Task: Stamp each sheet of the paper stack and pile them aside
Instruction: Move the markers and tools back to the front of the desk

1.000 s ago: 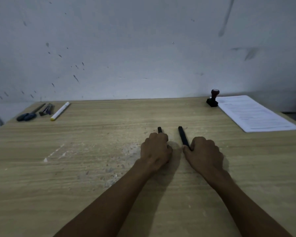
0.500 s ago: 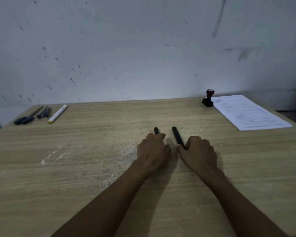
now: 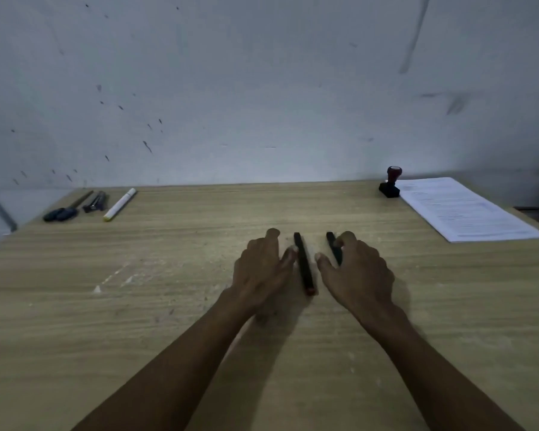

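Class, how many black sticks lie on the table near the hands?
2: one black stick lies between the hands; the other black stick sits partly under the right hand.

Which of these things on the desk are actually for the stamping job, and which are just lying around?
For the job:
paper stack
stamp

Lying about:
two black sticks by the hands
white marker
dark tools at far left

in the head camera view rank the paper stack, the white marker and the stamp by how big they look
1. paper stack, by far the largest.
2. white marker, long but thin.
3. stamp, short and squat.
The marker and stamp cover similar areas, so their order is unsure.
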The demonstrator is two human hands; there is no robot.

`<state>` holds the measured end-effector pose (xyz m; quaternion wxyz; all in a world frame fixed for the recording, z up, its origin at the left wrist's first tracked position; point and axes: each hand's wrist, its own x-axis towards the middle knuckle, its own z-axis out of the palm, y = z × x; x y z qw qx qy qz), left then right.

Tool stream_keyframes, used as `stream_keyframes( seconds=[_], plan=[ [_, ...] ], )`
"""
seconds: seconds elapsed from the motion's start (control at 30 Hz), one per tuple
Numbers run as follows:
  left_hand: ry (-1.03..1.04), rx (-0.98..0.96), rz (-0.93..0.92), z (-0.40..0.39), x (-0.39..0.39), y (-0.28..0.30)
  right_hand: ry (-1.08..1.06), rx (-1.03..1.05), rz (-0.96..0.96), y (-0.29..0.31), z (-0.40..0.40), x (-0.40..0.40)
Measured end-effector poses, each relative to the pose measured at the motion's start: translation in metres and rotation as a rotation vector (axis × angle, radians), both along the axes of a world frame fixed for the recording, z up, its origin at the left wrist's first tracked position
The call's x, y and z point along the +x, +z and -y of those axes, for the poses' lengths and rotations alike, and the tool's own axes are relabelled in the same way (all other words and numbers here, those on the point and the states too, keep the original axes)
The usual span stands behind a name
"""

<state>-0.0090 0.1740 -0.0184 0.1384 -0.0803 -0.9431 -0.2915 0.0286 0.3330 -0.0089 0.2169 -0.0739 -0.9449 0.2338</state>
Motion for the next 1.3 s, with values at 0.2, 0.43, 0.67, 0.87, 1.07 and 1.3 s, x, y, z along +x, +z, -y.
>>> stream_keyframes(
  seconds=[0.2, 0.43, 0.67, 0.87, 1.07, 1.3],
  plan=[
    [0.102, 0.016, -0.064, 0.066, -0.005, 0.011, 0.169, -0.020, -0.033, 0.006, 0.064, -0.016],
    [0.257, 0.063, -0.052, 0.162, -0.012, 0.014, 0.323, -0.053, 0.045, 0.001, 0.153, -0.041],
    [0.374, 0.060, -0.032, 0.260, -0.043, 0.018, 0.461, -0.084, 0.123, -0.004, 0.248, -0.074],
    [0.432, 0.043, -0.015, 0.338, -0.092, 0.014, 0.525, -0.089, 0.140, -0.007, 0.324, -0.122],
    [0.544, -0.007, -0.131, 0.390, -0.143, 0.013, 0.530, -0.095, 0.128, -0.004, 0.390, -0.188],
    [0.608, -0.181, -0.122, 0.414, -0.207, 0.015, 0.502, -0.055, 0.231, 0.005, 0.442, -0.253]
  ],
)
